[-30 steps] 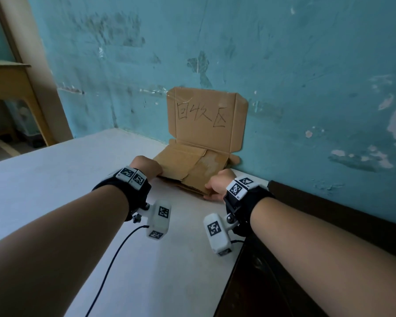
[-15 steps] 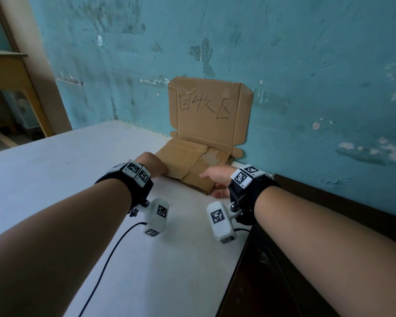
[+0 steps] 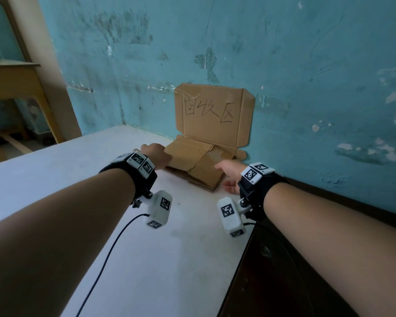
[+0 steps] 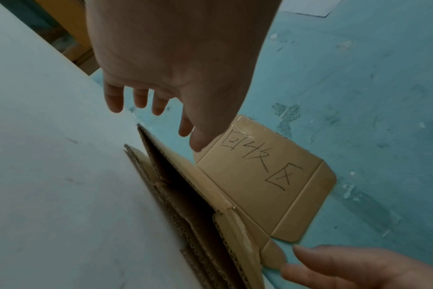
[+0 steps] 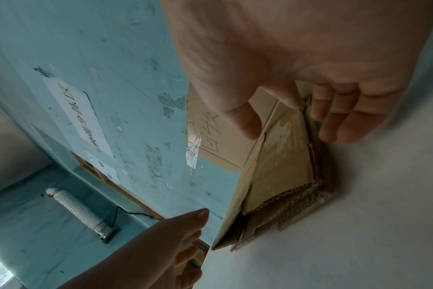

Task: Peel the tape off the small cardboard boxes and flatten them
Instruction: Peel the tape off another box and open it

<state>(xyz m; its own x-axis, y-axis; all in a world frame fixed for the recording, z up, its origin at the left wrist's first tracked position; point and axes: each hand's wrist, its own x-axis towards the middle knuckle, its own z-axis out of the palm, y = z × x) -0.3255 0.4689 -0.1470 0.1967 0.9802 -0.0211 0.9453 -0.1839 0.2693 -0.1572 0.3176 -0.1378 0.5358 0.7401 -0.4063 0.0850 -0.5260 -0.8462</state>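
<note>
At centre frame we see our left hand (image 3: 155, 154) and right hand (image 3: 229, 173), fingers loosely spread and gripping nothing (contact unclear), flanking the flattened cardboard boxes (image 3: 198, 164) stacked on the white table (image 3: 160, 259) below the lettered cardboard sign (image 3: 212, 115).

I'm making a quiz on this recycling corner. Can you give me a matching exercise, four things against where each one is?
Things:
1. flattened cardboard stack
2. handwritten cardboard sign
3. left hand
4. right hand

Places:
A. upright against the blue wall
B. at the stack's right edge
C. lying on the white table
D. at the stack's left edge

Pairs: 1-C, 2-A, 3-D, 4-B
</note>
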